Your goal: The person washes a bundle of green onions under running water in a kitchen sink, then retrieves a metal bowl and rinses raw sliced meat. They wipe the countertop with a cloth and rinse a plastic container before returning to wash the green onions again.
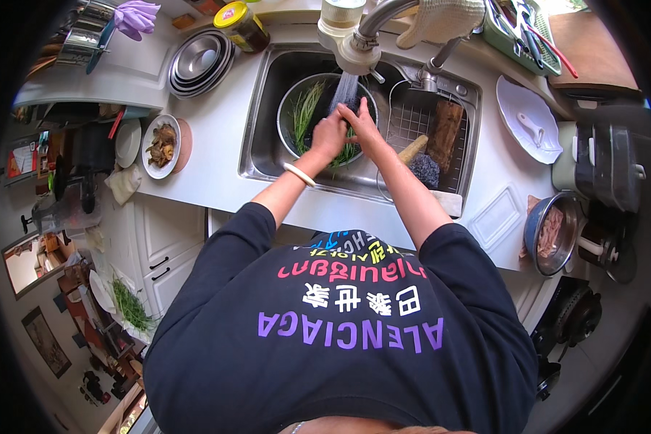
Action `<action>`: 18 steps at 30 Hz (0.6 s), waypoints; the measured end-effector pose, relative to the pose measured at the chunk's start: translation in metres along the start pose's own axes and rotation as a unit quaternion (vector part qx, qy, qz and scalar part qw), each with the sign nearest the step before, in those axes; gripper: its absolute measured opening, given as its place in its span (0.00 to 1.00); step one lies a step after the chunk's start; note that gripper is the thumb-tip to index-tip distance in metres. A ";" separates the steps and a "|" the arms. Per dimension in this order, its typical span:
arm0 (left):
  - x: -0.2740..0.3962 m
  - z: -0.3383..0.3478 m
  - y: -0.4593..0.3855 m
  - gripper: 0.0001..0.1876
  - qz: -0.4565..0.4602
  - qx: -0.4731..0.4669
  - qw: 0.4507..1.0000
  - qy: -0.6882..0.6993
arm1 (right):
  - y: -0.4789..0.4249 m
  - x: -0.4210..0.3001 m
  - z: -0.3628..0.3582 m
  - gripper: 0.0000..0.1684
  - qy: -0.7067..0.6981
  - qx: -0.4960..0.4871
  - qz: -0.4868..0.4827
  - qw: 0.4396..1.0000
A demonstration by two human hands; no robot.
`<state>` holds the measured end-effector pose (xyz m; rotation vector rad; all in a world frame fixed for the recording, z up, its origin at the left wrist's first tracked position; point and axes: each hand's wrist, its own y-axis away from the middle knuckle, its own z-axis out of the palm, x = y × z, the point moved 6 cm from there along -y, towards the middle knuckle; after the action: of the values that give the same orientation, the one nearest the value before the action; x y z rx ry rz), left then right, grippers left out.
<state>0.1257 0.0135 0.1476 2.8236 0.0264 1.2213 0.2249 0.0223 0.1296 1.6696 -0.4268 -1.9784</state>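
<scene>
My left hand [331,133] and my right hand [365,129] meet over a metal basin [283,138] in the sink, at the edge of a water stream [346,92]. The left fingers are curled, and whether they grip anything is hidden. On the right hand the fingers are spread, with nothing visible between them. Long thin green vegetables [305,114] lie along the basin's left side, and more strands show beneath my hands. Water runs from a white faucet head [355,54] above. A pale bangle [299,174] circles my left wrist.
Right of the basin, a wire rack [407,116] holds a wooden block [445,127], a loofah [414,149] and a dark scrubber [425,172]. Nested metal bowls [200,62] and a yellow-lidded jar [242,27] stand left. A bowl of raw meat [550,233] sits right.
</scene>
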 end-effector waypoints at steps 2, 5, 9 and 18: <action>0.012 0.007 0.014 0.22 0.012 -0.090 0.995 -0.038 | -0.028 0.023 -0.009 0.60 0.008 0.036 -0.018 0.999; 0.025 -0.022 0.021 0.21 0.199 0.051 0.974 -0.099 | -0.035 0.038 -0.020 0.48 -0.067 0.024 0.024 0.997; -0.033 -0.066 0.008 0.28 0.082 0.153 0.983 -0.061 | -0.033 0.033 -0.023 0.36 -0.058 -0.020 0.049 0.997; -0.080 0.007 0.018 0.27 -0.257 -0.087 0.841 0.467 | 0.130 -0.040 -0.125 0.15 0.227 0.272 -0.342 0.870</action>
<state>0.0755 -0.0077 0.0860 1.6208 0.6237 2.1027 0.3752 -0.0508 0.2090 2.8864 -0.2332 -1.8917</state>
